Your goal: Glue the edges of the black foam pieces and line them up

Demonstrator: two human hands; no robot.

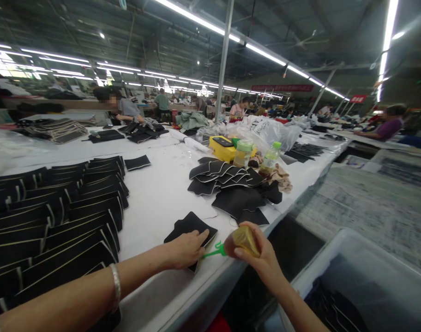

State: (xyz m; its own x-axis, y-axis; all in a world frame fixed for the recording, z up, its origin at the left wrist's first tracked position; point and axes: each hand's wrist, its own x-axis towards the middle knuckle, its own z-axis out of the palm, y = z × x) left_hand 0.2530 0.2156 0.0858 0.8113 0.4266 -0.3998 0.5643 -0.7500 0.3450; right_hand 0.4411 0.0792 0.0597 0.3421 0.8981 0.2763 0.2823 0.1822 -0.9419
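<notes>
My left hand (188, 248) lies flat with its fingers spread on a black fabric piece (189, 224) near the table's front edge. In my right hand (261, 253) is a squeeze bottle (244, 241) of amber liquid, tipped sideways. Its green nozzle points left and reaches the lower right edge of the black piece, close to my left fingertips. Behind the hands lies a loose pile of black pieces (231, 180) with pale edges. Overlapping rows of similar black pieces (89, 207) cover the left of the white table (155, 193).
Behind the pile stand a yellow box (222, 150) with a phone on it, a jar (243, 153), a green-capped bottle (271, 157) and plastic bags (266, 131). A translucent bin (363, 267) holding black pieces is at the lower right. Several people work farther back.
</notes>
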